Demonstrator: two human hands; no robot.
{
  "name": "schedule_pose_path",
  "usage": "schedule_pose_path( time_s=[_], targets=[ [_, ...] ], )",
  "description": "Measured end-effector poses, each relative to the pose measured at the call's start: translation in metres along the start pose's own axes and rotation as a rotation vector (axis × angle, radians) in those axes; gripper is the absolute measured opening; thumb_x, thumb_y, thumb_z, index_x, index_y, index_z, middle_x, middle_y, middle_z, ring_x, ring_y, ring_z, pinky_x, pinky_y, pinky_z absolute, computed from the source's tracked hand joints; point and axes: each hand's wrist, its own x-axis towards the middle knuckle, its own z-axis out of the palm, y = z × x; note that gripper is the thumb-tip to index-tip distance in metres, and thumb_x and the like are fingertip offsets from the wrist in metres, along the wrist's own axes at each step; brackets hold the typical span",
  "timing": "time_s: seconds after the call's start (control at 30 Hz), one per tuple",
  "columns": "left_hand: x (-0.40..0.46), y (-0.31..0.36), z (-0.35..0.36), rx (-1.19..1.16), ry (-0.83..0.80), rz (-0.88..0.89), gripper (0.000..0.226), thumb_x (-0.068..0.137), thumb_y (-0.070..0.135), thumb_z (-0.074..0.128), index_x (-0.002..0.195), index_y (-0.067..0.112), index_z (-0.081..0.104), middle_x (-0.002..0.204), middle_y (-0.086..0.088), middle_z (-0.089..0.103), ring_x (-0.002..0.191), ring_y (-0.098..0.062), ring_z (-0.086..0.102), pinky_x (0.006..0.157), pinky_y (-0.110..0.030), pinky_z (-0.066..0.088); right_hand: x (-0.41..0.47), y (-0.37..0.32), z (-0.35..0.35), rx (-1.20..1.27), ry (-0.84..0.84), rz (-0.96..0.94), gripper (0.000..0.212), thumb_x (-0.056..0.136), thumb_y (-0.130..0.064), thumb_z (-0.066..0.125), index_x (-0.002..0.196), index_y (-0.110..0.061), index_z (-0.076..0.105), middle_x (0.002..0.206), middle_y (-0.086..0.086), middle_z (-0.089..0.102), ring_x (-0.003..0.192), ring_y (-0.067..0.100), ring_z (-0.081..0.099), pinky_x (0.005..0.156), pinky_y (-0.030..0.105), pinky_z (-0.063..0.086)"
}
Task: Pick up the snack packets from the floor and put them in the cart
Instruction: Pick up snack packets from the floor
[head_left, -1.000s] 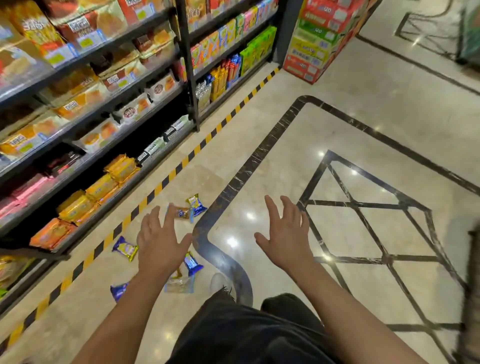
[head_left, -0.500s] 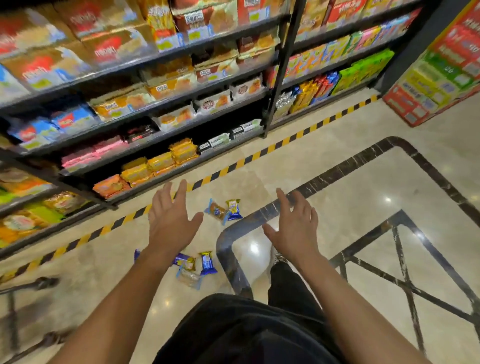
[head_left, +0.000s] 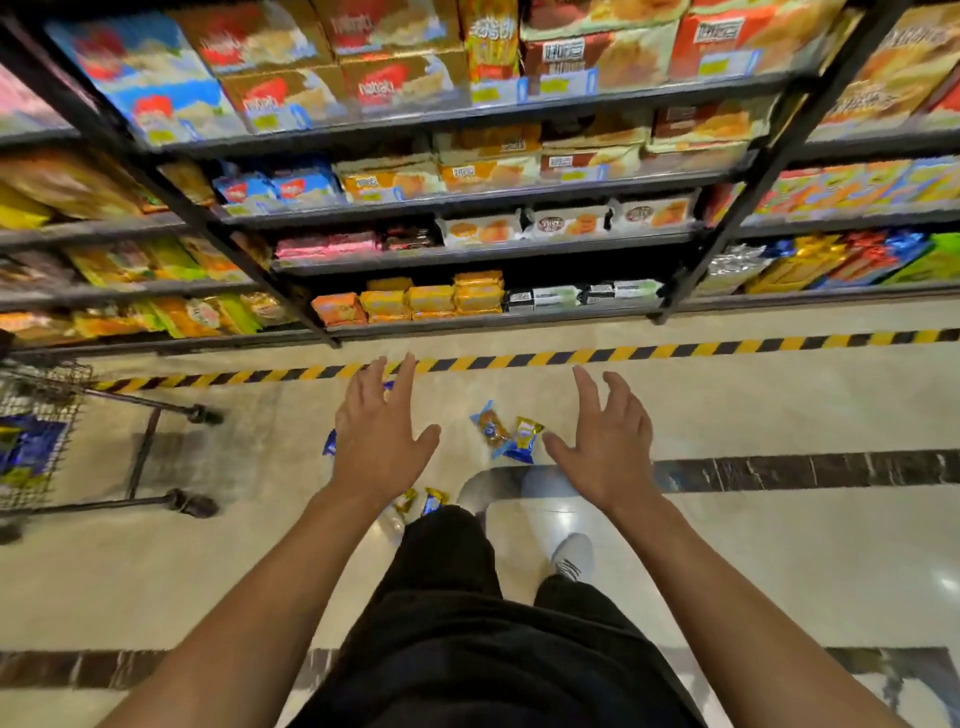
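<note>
- Step in hand, by my read: reaching down for the first snack packets; nothing is being lifted yet
- Left hand (head_left: 382, 441) is hovering over the floor (head_left: 779, 395), fingers straight and spread, holding nothing, touching nothing I can see
- Right hand (head_left: 605, 449) is hovering likewise, fingers apart and a bit bent, holding nothing
- Pair of packets (head_left: 506, 434), brown one + yellow/blue one, is lying touching each other between the two hands, nearer the right thumb
- More packets are peeking out round the left hand: a blue one (head_left: 329, 443) at its left edge, another blue bit by its fingers, and two small ones (head_left: 421, 501) just below the wrist, beside the black trouser leg (head_left: 447, 551)
- Wire cart (head_left: 39, 431) is standing at far left, well apart from the packets, w/ blue + yellow goods already inside
- To do it well: probably crouch first, since the hands seem well above the floor; take the pair w/ the right hand, pinching both wrappers together at the crimped ends
- Left hand is best placed for the hidden ones under it; check under the palm so none is missed
- Wrappers look thin + slippery on polished tile, so they may skate away; press down, then curl fingers under
- Watch the white shoe (head_left: 571, 556) near the packets, risk of treading on them
</note>
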Motion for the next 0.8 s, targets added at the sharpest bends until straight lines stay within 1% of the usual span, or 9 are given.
schedule_pose_path(
  time_s=[0.07,0.2,0.27,0.33,0.43,0.53,0.63,0.73,0.8],
  targets=[
    [0.000,0.007,0.002,0.010,0.000,-0.030,0.088,0.090,0.049,0.061,0.158,0.031,0.007,0.164,-0.009,0.010,0.150,-0.032,0.008,0.116,-0.051,0.023,0.011,0.006,0.001,-0.001,-0.024,-0.016,0.086,0.085,-0.053,0.062,0.155,-0.025,0.020,0.154,0.016,0.022,0.138,0.038,0.027,0.112,0.051,0.025],
    [0.009,0.008,0.010,-0.021,-0.025,-0.094,0.088,0.090,0.049,0.060,0.159,0.030,0.009,0.163,-0.010,0.013,0.148,-0.034,0.012,0.114,-0.051,0.026,0.031,0.010,0.007,0.008,-0.074,-0.052,0.088,0.083,-0.054,0.065,0.154,-0.025,0.022,0.153,0.015,0.025,0.136,0.037,0.031,0.110,0.051,0.030],
    [0.018,0.008,0.015,-0.035,-0.038,-0.109,0.087,0.090,0.047,0.061,0.159,0.029,0.010,0.163,-0.010,0.015,0.147,-0.034,0.015,0.114,-0.051,0.027,0.043,0.007,0.012,-0.004,-0.108,-0.050,0.088,0.083,-0.053,0.065,0.154,-0.025,0.022,0.153,0.015,0.025,0.136,0.036,0.031,0.110,0.050,0.030],
    [0.029,0.006,0.020,-0.050,-0.042,-0.105,0.087,0.089,0.044,0.062,0.159,0.028,0.012,0.162,-0.011,0.018,0.147,-0.033,0.018,0.114,-0.049,0.028,0.055,0.004,0.017,-0.015,-0.102,-0.055,0.087,0.081,-0.052,0.065,0.153,-0.024,0.025,0.151,0.016,0.029,0.133,0.038,0.035,0.107,0.051,0.033],
    [0.053,0.003,0.033,-0.086,-0.082,-0.097,0.085,0.089,0.043,0.062,0.158,0.028,0.014,0.162,-0.009,0.019,0.147,-0.032,0.018,0.115,-0.047,0.028,0.076,-0.001,0.029,-0.003,-0.114,-0.028,0.086,0.079,-0.052,0.066,0.151,-0.023,0.029,0.148,0.017,0.034,0.131,0.039,0.039,0.104,0.053,0.036],
    [0.077,-0.001,0.051,-0.099,-0.132,-0.072,0.084,0.089,0.043,0.064,0.157,0.028,0.017,0.161,-0.009,0.020,0.147,-0.031,0.018,0.115,-0.047,0.028,0.098,-0.003,0.046,0.002,-0.116,0.024,0.088,0.079,-0.051,0.069,0.152,-0.022,0.030,0.149,0.018,0.032,0.131,0.039,0.038,0.105,0.053,0.036],
    [0.096,-0.003,0.071,-0.132,-0.155,-0.061,0.085,0.088,0.041,0.066,0.157,0.027,0.018,0.161,-0.009,0.019,0.147,-0.030,0.019,0.114,-0.047,0.030,0.114,-0.005,0.061,0.069,-0.095,0.080,0.089,0.079,-0.049,0.071,0.153,-0.022,0.027,0.150,0.018,0.028,0.134,0.038,0.034,0.108,0.052,0.033],
    [0.117,-0.003,0.096,-0.152,-0.194,-0.077,0.086,0.089,0.042,0.065,0.158,0.029,0.015,0.161,-0.007,0.017,0.147,-0.028,0.015,0.116,-0.045,0.027,0.129,-0.001,0.080,0.118,-0.073,0.096,0.090,0.080,-0.047,0.071,0.153,-0.024,0.024,0.151,0.017,0.026,0.133,0.037,0.033,0.108,0.053,0.034],
    [0.136,-0.002,0.121,-0.153,-0.195,-0.069,0.086,0.088,0.043,0.063,0.158,0.030,0.015,0.161,-0.006,0.018,0.146,-0.028,0.017,0.115,-0.044,0.026,0.139,0.005,0.100,0.136,-0.077,0.109,0.089,0.080,-0.047,0.070,0.153,-0.027,0.023,0.151,0.015,0.025,0.133,0.036,0.032,0.107,0.054,0.035]
  ],
)
